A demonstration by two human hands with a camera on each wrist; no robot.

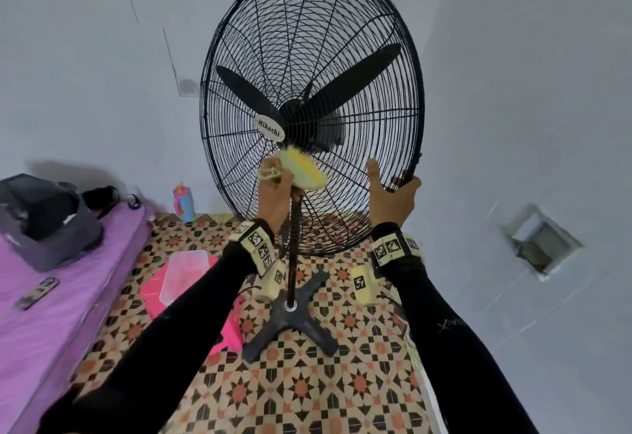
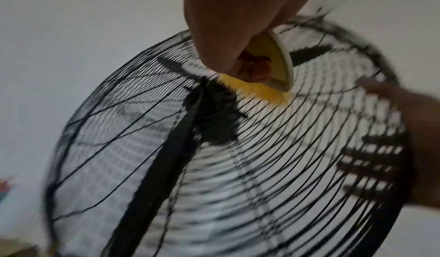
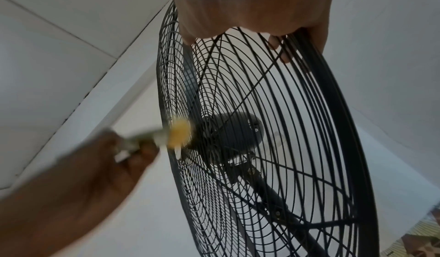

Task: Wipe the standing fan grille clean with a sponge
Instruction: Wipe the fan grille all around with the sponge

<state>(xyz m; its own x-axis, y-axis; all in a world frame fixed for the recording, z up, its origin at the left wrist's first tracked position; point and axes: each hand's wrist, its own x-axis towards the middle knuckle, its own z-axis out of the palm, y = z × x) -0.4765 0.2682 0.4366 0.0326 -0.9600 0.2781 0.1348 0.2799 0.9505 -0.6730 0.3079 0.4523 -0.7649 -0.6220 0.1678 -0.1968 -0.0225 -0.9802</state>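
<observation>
At 6 o'clock under the hub, the sponge [image 1: 302, 170] gripped in the left hand [image 1: 275, 194] could be snagged on the grille [image 1: 376, 98] wires, or the fan tipped, should the right hand [image 1: 391, 195], curled round the rim at 4 o'clock, be loosened.

The patterned tile floor [image 1: 301, 396] carries the fan's black cross-shaped base [image 1: 290, 320], from which the pole rises. Just left of the base lies a pink tray [image 1: 154, 291] with a clear plastic container [image 1: 183, 274] on it. Farther left of the base is a bed with a purple cover [image 1: 65, 314]; a dark bag [image 1: 44, 218] sits on it, and a small dark flat object [image 1: 36, 293] lies nearer the camera. Behind the base and to its left, by the wall, stands a blue and pink bottle [image 1: 183, 201].
</observation>
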